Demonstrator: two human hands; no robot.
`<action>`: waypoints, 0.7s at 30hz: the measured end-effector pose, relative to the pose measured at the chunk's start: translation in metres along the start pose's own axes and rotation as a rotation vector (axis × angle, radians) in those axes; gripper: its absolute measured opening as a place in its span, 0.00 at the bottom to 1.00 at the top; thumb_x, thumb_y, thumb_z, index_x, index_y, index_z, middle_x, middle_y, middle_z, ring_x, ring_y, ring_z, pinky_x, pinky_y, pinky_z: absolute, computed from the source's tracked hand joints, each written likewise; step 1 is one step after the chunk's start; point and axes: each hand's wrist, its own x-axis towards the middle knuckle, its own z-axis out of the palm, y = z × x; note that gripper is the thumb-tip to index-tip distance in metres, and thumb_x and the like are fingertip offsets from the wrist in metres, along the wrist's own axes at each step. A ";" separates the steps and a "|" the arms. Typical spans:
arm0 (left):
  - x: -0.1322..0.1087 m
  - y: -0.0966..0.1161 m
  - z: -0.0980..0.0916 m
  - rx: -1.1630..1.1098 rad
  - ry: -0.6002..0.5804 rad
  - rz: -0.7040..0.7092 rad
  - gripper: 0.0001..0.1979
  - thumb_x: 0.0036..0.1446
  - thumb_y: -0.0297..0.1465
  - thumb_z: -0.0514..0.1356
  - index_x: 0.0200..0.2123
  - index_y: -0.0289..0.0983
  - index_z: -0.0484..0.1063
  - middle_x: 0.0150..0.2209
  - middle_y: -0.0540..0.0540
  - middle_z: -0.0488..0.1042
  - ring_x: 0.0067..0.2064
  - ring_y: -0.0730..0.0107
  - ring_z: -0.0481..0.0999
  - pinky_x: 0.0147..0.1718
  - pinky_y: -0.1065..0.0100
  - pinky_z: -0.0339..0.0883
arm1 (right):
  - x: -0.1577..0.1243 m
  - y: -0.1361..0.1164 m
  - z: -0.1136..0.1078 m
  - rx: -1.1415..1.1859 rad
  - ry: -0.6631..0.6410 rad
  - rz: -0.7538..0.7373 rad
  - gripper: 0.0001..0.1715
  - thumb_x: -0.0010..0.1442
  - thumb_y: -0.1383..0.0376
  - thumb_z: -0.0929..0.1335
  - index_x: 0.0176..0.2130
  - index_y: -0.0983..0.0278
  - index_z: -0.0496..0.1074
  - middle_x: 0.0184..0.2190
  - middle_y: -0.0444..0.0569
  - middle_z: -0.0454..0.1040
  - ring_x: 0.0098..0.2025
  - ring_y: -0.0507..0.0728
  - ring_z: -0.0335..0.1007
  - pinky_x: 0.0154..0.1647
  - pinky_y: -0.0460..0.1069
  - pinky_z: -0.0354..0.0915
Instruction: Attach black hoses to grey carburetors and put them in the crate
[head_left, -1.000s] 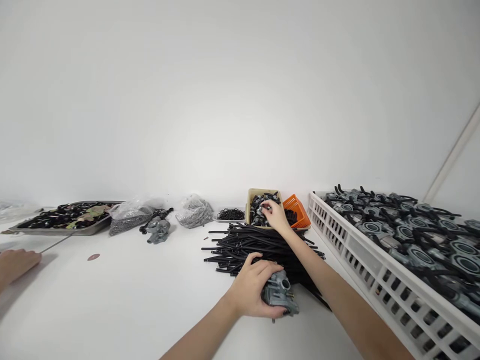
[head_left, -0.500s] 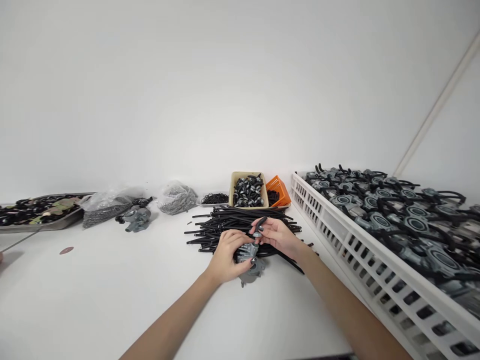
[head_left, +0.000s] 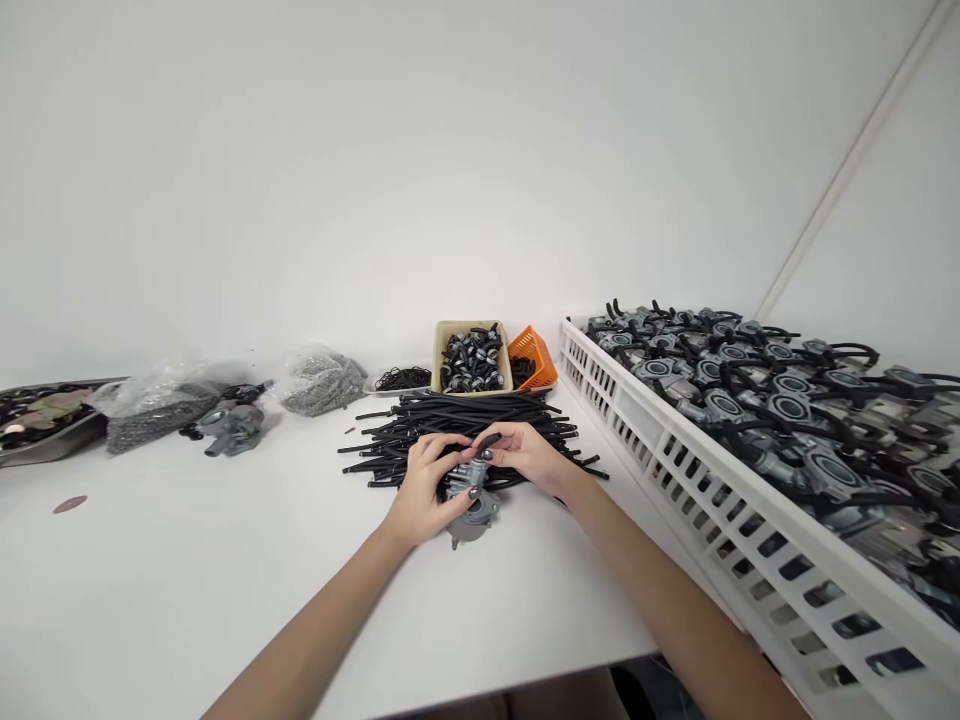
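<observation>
A grey metal carburetor (head_left: 474,518) rests on the white table in front of me. My left hand (head_left: 420,495) is wrapped round its left side, thumb across the body. At the carburetor's upper end, my right hand (head_left: 525,452) pinches a cap with a bent black rubber tube (head_left: 489,441). The cap sits against the carburetor's top; fingers hide whether it is seated. Just behind both hands lies a pile of black rubber hoses (head_left: 442,412).
On the right, a white slatted crate (head_left: 652,440) holds many carburetors (head_left: 791,407). A cream bin (head_left: 436,365) of caps and an orange basket (head_left: 541,352) stand behind the hoses. Leftward are plastic bags (head_left: 319,380), another carburetor (head_left: 231,428) and a metal tray (head_left: 79,437).
My right hand has brought the cap down onto the carburetor's top end, closing the gap between them. The whole view has shifted, so everything appears farther left and higher.
</observation>
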 end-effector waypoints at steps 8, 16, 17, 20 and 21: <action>0.001 0.002 -0.001 0.022 -0.009 -0.014 0.18 0.58 0.40 0.57 0.50 0.40 0.72 0.53 0.41 0.69 0.56 0.51 0.60 0.56 0.50 0.51 | -0.001 0.003 -0.002 0.050 0.021 -0.008 0.15 0.49 0.63 0.78 0.37 0.64 0.77 0.34 0.47 0.80 0.36 0.53 0.75 0.43 0.49 0.67; 0.002 0.006 -0.003 0.030 -0.023 -0.025 0.18 0.58 0.40 0.56 0.49 0.40 0.73 0.53 0.41 0.69 0.56 0.51 0.61 0.56 0.50 0.52 | 0.000 0.011 0.000 0.038 0.046 -0.083 0.13 0.51 0.61 0.77 0.37 0.64 0.77 0.34 0.48 0.80 0.37 0.54 0.75 0.43 0.51 0.68; 0.002 0.006 -0.003 0.032 -0.024 -0.024 0.18 0.58 0.40 0.56 0.49 0.40 0.73 0.53 0.41 0.69 0.56 0.51 0.61 0.56 0.50 0.52 | 0.000 0.012 0.000 0.036 0.048 -0.093 0.13 0.51 0.62 0.76 0.36 0.64 0.77 0.34 0.48 0.80 0.37 0.53 0.75 0.43 0.50 0.68; 0.002 0.005 -0.003 0.037 -0.027 -0.025 0.18 0.58 0.40 0.57 0.49 0.40 0.73 0.53 0.41 0.69 0.56 0.51 0.61 0.56 0.51 0.53 | 0.000 0.012 0.001 0.026 0.053 -0.103 0.12 0.52 0.62 0.76 0.36 0.64 0.76 0.34 0.48 0.80 0.37 0.53 0.75 0.42 0.49 0.68; 0.002 0.004 -0.002 0.039 -0.029 -0.024 0.18 0.58 0.40 0.57 0.49 0.40 0.73 0.53 0.41 0.69 0.56 0.51 0.61 0.55 0.51 0.53 | 0.000 0.012 0.001 0.026 0.052 -0.104 0.12 0.52 0.62 0.76 0.36 0.64 0.76 0.34 0.48 0.80 0.37 0.52 0.75 0.41 0.49 0.68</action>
